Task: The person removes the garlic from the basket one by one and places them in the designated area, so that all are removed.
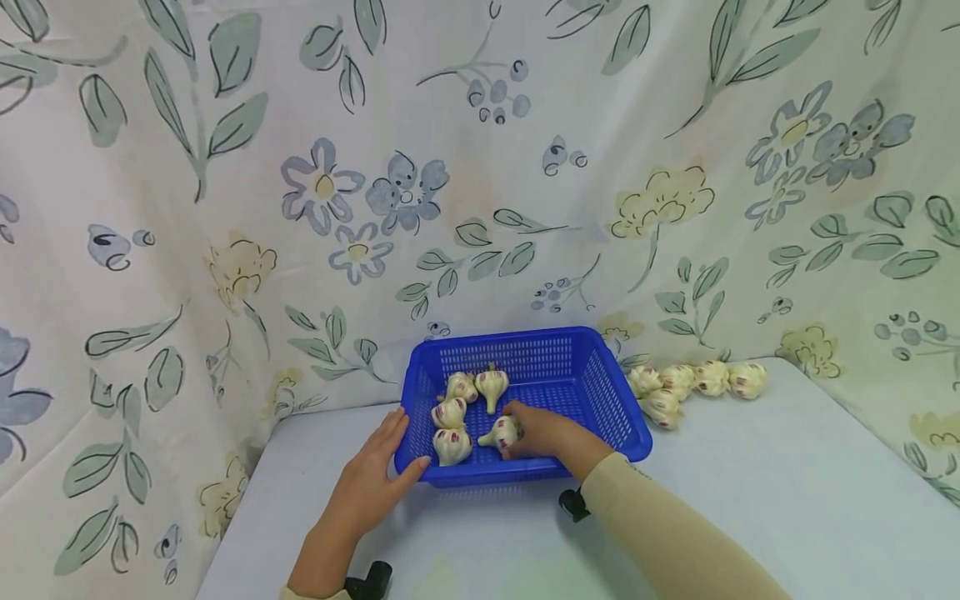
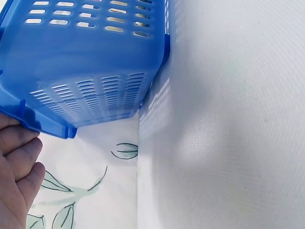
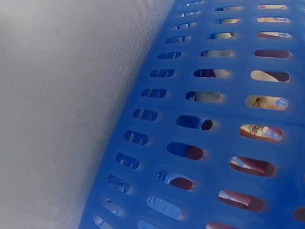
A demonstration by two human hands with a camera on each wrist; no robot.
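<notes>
A blue slotted basket (image 1: 592,400) stands on the table, with several garlic bulbs (image 1: 452,447) in its left part. Inside it my right hand (image 1: 551,433) grips one more bulb (image 1: 500,432), its stem pointing left. My left hand (image 1: 371,483) rests against the basket's left end, fingers straight along the rim and thumb at the front corner. In the left wrist view, fingers (image 2: 21,152) touch the rim of the basket (image 2: 81,62). The right wrist view shows the basket's slotted wall (image 3: 224,109) close up, with parts of the hand and garlic visible through the slots.
To the right of the basket, several more garlic bulbs (image 1: 711,378) lie together on the white table (image 1: 750,467) near its back edge. Behind the table hangs a curtain (image 1: 480,167) with printed flowers and leaves.
</notes>
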